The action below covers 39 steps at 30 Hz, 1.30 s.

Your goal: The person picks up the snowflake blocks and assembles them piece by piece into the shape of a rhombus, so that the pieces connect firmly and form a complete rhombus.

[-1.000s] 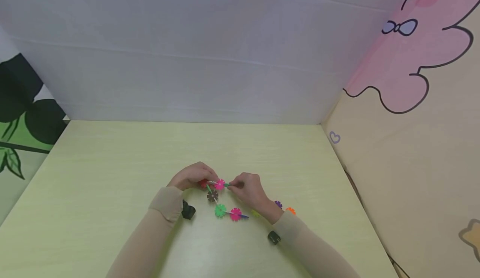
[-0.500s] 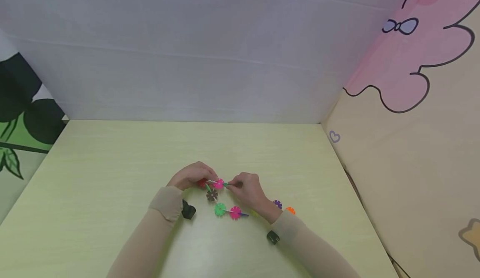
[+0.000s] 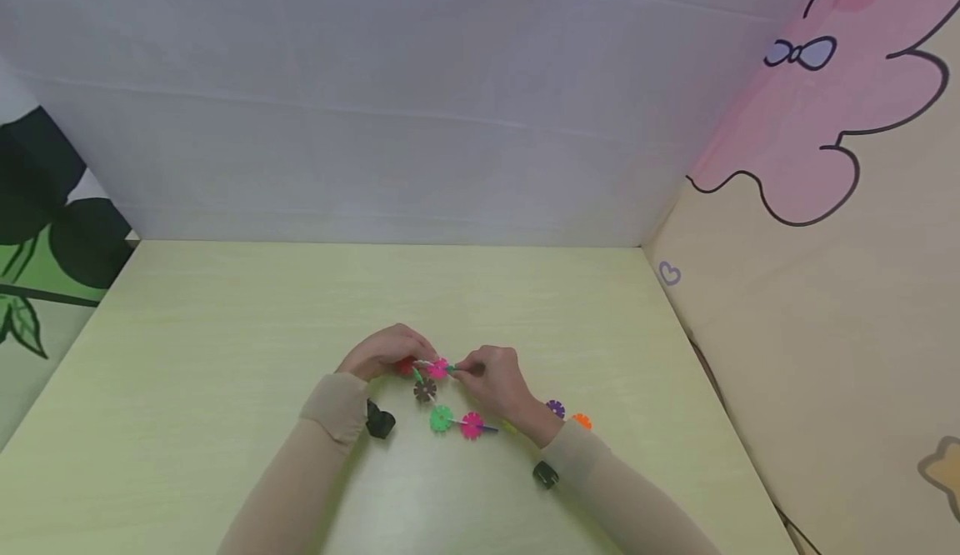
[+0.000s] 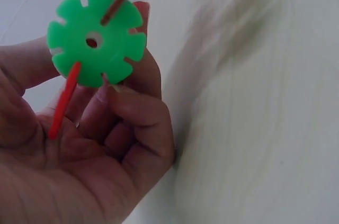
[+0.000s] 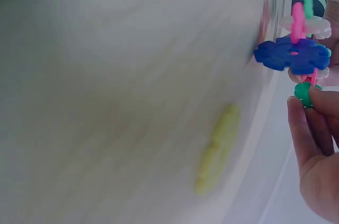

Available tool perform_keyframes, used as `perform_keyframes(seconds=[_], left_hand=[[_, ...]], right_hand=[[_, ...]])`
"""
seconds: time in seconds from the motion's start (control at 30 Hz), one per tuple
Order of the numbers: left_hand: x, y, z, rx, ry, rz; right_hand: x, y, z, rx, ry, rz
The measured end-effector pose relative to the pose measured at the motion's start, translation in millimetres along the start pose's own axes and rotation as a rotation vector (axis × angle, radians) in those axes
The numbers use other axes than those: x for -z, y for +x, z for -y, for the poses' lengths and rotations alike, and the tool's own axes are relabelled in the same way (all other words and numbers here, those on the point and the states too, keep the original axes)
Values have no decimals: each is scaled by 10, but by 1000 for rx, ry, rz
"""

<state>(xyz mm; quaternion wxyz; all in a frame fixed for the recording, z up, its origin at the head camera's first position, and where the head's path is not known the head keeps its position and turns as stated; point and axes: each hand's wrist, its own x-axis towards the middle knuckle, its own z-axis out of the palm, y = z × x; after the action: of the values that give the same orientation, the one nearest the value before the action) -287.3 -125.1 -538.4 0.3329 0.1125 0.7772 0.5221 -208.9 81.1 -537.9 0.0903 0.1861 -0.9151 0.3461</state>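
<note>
Where between hands (image 3: 498, 378) — disc chain (image 3: 438, 368) crosswise.

Around two hands (image 3: 390, 350) (image 3: 498, 378): three green discs (image 3: 441, 419) (image 4: 95, 57) (image 5: 303, 93), two pink discs (image 3: 438, 368) (image 3: 472, 426), at least two white discs (image 5: 319, 28), one each red (image 4: 64, 102), brown (image 3: 422, 392), blue (image 5: 278, 57), yellow (image 5: 218, 150), purple (image 3: 555, 408), orange (image 3: 581, 421)

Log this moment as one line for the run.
Left hand: grips linked discs | Right hand: pinches green piece | Between hands: pink disc | On table: yellow disc, purple disc, orange disc
</note>
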Motion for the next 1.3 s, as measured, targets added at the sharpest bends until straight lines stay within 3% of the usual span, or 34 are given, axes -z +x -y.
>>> perform_keyframes(seconds=[0.43, 0.7, 1.03, 1.3], left_hand=[[10, 26, 46, -7, -12, 75], [44, -20, 28, -3, 22, 77], [31, -33, 25, -23, -9, 116], [26, -30, 35, -34, 3, 99]], right_hand=[[27, 11, 17, -74, 23, 60], [23, 38, -1, -92, 65, 104], [33, 78, 24, -107, 80, 153], [149, 77, 41, -119, 57, 159]])
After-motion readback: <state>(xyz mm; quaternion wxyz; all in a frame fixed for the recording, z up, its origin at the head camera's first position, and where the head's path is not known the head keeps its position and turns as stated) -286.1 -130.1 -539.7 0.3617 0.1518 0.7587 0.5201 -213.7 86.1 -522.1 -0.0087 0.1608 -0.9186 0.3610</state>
